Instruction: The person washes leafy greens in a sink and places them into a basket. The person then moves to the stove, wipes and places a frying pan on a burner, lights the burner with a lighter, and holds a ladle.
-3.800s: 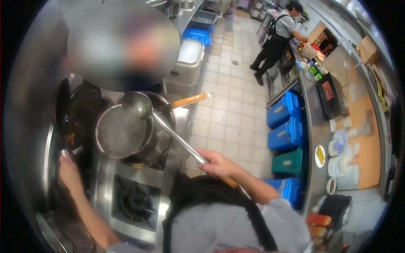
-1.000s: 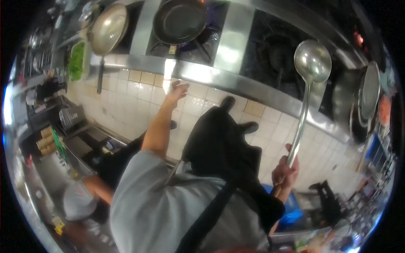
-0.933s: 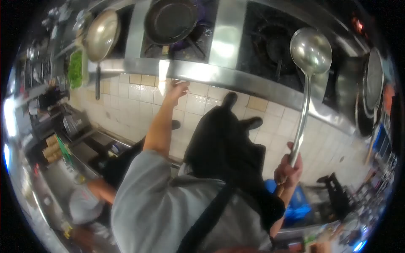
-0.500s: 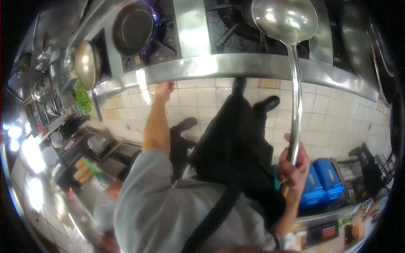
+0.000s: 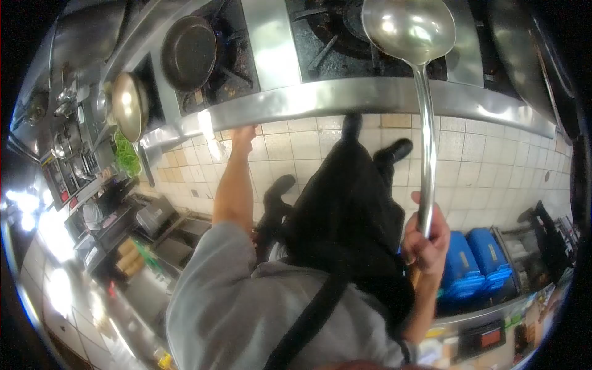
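Note:
In my right hand (image 5: pixel 427 240) is the handle of a large steel ladle (image 5: pixel 424 142), its bowl raised high in front of me, over the stove in this view. My left hand (image 5: pixel 245 132) reaches to the front edge of the stove (image 5: pixel 333 97). Its fingers look curled and are partly hidden by that edge, so whatever they grip does not show. Beyond the left hand, a dark frying pan (image 5: pixel 189 54) sits on a burner, its handle pointing toward me. A second, lighter pan (image 5: pixel 129 106) stands to its left.
Green leaves (image 5: pixel 126 154) lie in a container at the left, near hanging utensils (image 5: pixel 65 145). Behind me to the right are blue bins (image 5: pixel 462 265). A black shoe (image 5: pixel 282 185) of another person shows on the tiled floor (image 5: pixel 290 148). Large pans (image 5: pixel 530 55) stand at the far right.
The blue flame seen beside the frying pan has shrunk until it barely shows. My left hand has shifted slightly at the stove edge, its fingers less visible. The ladle stays raised.

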The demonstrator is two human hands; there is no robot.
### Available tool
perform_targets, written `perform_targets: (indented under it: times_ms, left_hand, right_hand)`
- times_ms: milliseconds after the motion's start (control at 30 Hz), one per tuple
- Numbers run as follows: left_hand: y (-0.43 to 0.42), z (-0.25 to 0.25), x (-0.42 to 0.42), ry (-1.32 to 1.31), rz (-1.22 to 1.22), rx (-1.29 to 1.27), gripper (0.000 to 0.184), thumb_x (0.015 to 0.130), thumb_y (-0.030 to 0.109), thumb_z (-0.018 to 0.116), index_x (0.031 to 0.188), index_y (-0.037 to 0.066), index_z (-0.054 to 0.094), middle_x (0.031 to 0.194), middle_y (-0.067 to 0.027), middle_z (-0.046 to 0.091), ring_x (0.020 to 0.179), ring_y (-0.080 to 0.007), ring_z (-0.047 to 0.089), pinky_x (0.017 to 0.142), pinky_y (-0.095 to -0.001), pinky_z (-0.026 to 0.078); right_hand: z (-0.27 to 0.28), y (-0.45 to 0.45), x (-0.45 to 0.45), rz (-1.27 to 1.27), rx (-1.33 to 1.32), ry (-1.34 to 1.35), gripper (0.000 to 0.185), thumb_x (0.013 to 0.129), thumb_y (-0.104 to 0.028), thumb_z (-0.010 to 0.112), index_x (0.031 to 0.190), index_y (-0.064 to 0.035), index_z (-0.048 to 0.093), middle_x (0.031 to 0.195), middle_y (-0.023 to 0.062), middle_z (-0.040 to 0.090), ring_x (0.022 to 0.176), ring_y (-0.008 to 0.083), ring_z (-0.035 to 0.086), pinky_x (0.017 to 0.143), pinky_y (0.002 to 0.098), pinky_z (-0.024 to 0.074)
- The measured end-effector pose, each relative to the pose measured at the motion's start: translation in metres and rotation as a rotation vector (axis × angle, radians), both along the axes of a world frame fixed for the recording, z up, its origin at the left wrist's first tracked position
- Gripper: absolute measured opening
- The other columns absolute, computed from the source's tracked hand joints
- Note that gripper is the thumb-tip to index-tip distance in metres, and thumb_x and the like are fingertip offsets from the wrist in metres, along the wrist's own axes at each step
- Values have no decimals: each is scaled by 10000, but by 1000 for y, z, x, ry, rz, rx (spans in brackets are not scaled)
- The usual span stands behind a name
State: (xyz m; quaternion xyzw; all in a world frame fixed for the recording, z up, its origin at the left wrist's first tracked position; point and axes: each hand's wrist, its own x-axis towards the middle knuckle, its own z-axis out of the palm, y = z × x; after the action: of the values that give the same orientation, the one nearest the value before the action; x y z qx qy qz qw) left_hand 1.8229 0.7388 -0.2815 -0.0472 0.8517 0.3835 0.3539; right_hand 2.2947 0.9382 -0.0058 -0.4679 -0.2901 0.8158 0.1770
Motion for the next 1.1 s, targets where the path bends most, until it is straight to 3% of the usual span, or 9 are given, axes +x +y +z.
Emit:
perform_targets:
  times_ms: [733,800,833,900,967,1033,1100]
  left_hand:
    - [2,7,0,-79,127,43,108,922,178,613,856,117,553,707,2,543,580,-68,457,461,-214,326]
    - [-4,14,2,-65,14,-16,138,920,190,632,976,81,569,816,-50,586,706,-131,565,563,-253,452]
    - [-17,23,7,-66,20,-13,138,920,190,632,976,81,569,816,-50,586,706,-131,565,563,-253,452]
    - [-57,49,11,-214,42,188,308,948,241,614,1178,50,542,997,-102,606,924,-235,620,775,-345,529]
    - [-142,23,-22,-250,228,363,443,929,213,663,1304,31,514,1160,-161,656,1097,-304,632,879,-410,529]
    - [-159,47,-46,-51,-49,247,496,971,353,607,1320,22,484,1219,-136,629,1120,-291,611,956,-417,480]
    - [-114,107,-46,-354,252,565,604,979,540,507,1280,16,521,1252,-89,610,1185,-250,558,1020,-409,416]
  right_hand:
    - [-3,7,-21,77,-48,2,739,767,-177,720,1408,36,422,673,20,532,441,73,473,374,211,355]
    - [-3,8,-24,80,-51,-3,744,769,-188,725,1410,35,422,673,19,533,441,73,472,374,212,356]
    - [-1,9,-25,86,-52,-8,748,771,-199,731,1411,33,421,672,18,533,440,72,471,374,213,356]
    - [1,9,-25,95,-33,5,746,774,-206,733,1410,32,423,671,18,533,442,71,471,374,212,355]
    - [7,11,-22,108,1,15,744,777,-213,735,1408,31,426,671,18,533,444,70,471,373,212,353]
    - [17,12,-20,89,-1,54,733,782,-211,731,1404,33,430,674,20,538,448,69,471,375,207,348]
    - [32,12,-22,87,17,46,719,780,-201,725,1396,37,439,676,22,538,447,67,461,376,205,338]
